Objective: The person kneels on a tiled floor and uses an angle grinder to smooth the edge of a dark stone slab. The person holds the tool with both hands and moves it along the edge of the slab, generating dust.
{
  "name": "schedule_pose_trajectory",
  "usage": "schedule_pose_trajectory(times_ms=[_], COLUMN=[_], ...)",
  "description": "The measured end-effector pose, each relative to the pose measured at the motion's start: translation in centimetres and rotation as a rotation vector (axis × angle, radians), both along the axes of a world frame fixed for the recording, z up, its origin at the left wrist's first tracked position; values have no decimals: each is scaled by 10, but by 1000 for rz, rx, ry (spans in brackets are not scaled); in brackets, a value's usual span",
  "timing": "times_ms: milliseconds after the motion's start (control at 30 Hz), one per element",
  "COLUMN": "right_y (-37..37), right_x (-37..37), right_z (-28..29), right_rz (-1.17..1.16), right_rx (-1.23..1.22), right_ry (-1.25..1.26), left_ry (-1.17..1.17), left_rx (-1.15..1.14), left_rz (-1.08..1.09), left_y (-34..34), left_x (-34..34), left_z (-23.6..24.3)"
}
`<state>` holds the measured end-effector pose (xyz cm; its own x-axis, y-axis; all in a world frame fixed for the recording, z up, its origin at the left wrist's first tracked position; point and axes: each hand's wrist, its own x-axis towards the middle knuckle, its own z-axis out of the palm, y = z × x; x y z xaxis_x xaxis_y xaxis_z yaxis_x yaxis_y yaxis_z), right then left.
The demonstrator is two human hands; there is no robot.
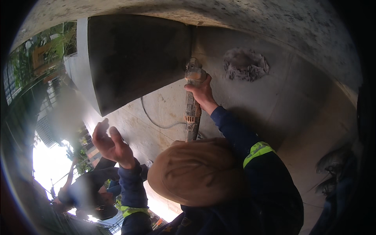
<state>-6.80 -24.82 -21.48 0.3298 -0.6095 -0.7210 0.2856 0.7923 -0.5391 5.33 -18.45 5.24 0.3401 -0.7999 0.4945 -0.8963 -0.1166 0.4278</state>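
Observation:
My right hand (203, 94) is wrapped round the front of a dusty orange-and-black angle grinder (192, 111). The tool's head points away from me, close to where a large dark panel (137, 58) meets the pale grey surface; whether it touches there I cannot tell. A thin grey cable (153, 121) curves off to the left beside the grinder's rear body. To the left, below the panel's lower corner, my left hand (111, 145) is raised with nothing in it, its fingers slightly bent and the thumb apart.
Crumpled grey material (246, 64) sits on the grey surface (282, 98) right of the grinder. A rough concrete edge (274, 19) arches across the top. At lower left another person (92, 197) is close to my left arm. A brown cap (196, 172) covers the lower middle.

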Motion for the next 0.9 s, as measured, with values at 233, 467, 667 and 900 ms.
schedule_pose_trajectory(times_ms=[233, 467, 667, 900], right_y=[41, -10, 46, 31], right_x=[2, -1, 6, 13], right_z=[32, 9, 47, 26], right_rz=[70, -1, 22, -38], right_rx=[-211, -4, -217, -127], right_ry=[-5, -44, -5, -2], left_ry=[-326, -238, -246, -284], left_rx=[418, 411, 397, 318], left_rz=[-125, -88, -95, -103], left_y=[-129, -134, -133, -137], left_x=[42, 31, 38, 40], left_z=[35, 34, 33, 30])
